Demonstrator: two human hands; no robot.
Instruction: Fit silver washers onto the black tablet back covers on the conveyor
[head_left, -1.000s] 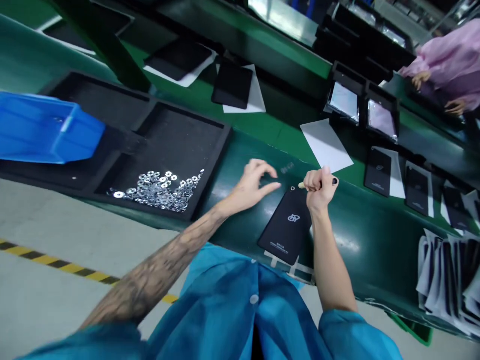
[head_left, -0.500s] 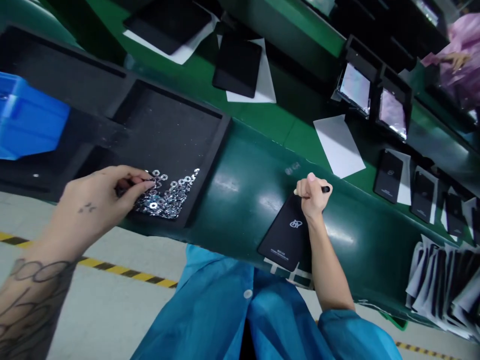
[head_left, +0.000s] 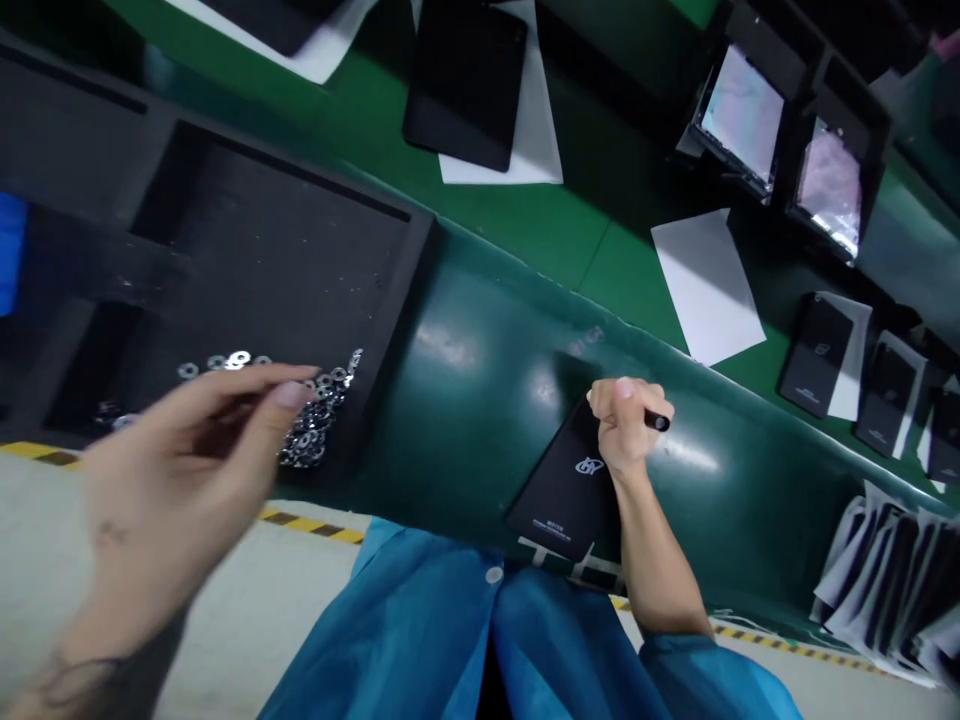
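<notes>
1. The black panel [head_left: 562,490] lay flat at the near edge of the counter [head_left: 465,400], right of centre.
2. At its far end, the right hand [head_left: 630,420] had its fingers curled tightly around a black-ended tool [head_left: 658,422].
3. Farther left, the left hand [head_left: 195,450] hung by loose washers [head_left: 311,425], thumb close to forefinger; whether it gripped one could not be told.
4. A black tray [head_left: 292,240] contained them.

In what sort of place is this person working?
Probably an electronics assembly workshop: flat black panels lie on white sheets, a black tray holds many small metal rings, and yellow-and-black striping marks the floor.
</notes>
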